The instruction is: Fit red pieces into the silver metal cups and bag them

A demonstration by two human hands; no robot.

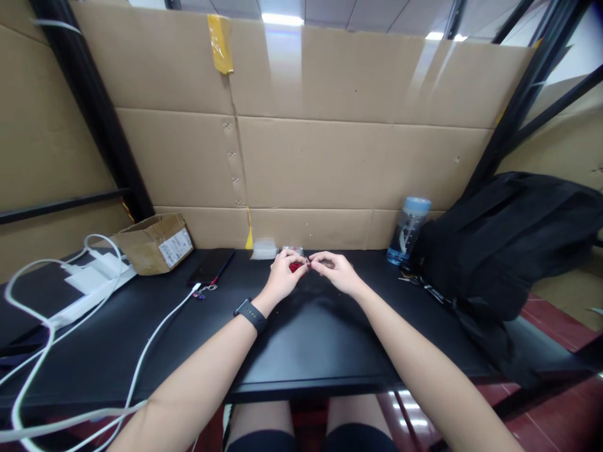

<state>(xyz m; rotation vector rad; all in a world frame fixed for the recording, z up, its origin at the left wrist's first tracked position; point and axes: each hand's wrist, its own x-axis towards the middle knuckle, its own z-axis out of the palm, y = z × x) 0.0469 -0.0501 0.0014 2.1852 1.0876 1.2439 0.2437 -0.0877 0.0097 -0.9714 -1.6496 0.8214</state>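
Observation:
A small red thing (296, 267), perhaps beaded or woven, sits in the fingers of my left hand (281, 274); its exact kind is too small to tell. My right hand (340, 272) pinches at the right end of it, fingertips close to those of the left. What the right fingertips hold is mostly hidden. Both hands are just above the black table (320, 358). Behind the left hand lie a clear plastic packet (294, 250) and a whitish translucent box (264, 249). A dark watch (251, 314) is on my left wrist.
To the left are a phone (210, 267), an open cardboard box (153, 245), a white power strip (89, 301) and a white cable (157, 329). A water bottle (409, 231) and a black backpack (499, 245) stand at right. A cardboard wall (311, 163) closes the back.

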